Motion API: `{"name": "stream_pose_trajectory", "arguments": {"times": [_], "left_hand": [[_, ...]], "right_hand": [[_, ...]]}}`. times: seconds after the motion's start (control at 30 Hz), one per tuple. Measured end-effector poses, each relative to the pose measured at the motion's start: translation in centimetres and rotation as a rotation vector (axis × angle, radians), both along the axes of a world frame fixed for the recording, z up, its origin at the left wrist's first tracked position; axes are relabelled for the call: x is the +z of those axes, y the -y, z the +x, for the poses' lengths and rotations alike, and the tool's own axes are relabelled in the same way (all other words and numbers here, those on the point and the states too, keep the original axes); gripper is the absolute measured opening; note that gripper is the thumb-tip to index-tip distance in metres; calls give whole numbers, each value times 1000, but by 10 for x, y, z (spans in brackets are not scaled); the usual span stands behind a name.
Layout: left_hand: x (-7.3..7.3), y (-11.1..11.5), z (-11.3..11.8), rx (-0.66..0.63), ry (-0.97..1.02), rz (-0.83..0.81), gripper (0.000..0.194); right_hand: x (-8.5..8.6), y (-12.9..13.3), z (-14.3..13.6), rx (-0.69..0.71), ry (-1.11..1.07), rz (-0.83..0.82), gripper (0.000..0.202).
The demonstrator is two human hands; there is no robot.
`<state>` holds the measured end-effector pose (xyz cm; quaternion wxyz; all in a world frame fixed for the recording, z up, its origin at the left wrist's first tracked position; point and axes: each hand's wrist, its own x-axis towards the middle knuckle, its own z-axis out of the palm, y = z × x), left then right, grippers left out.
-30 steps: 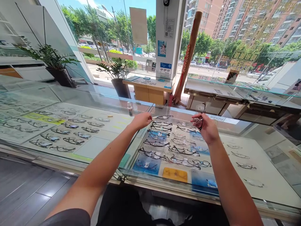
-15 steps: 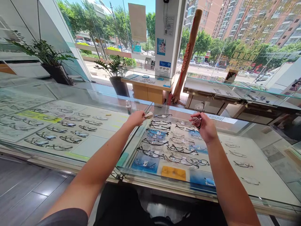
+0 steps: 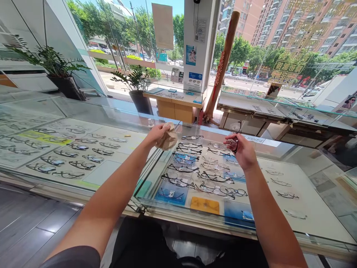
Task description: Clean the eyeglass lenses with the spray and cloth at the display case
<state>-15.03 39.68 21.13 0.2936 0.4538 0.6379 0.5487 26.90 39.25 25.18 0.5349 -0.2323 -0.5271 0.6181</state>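
My left hand (image 3: 159,134) pinches a beige cloth (image 3: 168,138), which hangs spread out above the glass counter (image 3: 195,128). Its fingers are closed on the cloth's upper edge. Over the counter to the right, my right hand (image 3: 244,150) grips a pair of eyeglasses (image 3: 235,127) held upright by one side, one lens raised above the fingers. A gap separates the cloth from the glasses. Behind my left hand stands a small spray bottle (image 3: 151,123), mostly hidden by that hand. Below both hands, rows of eyeglass frames (image 3: 184,168) lie inside the showcase.
More frames fill the left showcase (image 3: 69,163). A yellow-orange pad (image 3: 205,204) and blue pads (image 3: 170,193) lie near the front edge. Beyond the counter are a potted plant (image 3: 139,91), a wooden post (image 3: 224,63) and other display counters (image 3: 251,106).
The cloth, bunched up before, now hangs open from my left hand, which has shifted slightly left and covers more of the spray bottle. My right hand holds the glasses almost still.
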Motion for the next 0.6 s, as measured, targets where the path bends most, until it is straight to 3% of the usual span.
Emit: {"name": "stream_pose_trajectory", "arguments": {"times": [0.13, 0.23, 0.43, 0.5, 0.6], "left_hand": [[27, 4, 12, -98, 113, 103, 63], [59, 7, 28, -171, 200, 182, 58], [133, 21, 86, -414, 263, 321, 43], [146, 24, 107, -496, 279, 347, 43], [150, 26, 134, -609, 312, 343, 46]], "right_hand": [[4, 3, -1, 20, 11, 8, 31], [14, 6, -4, 34, 36, 17, 32], [60, 9, -16, 98, 4, 103, 25], [77, 9, -21, 112, -19, 154, 23], [94, 11, -25, 99, -52, 236, 24]]}}
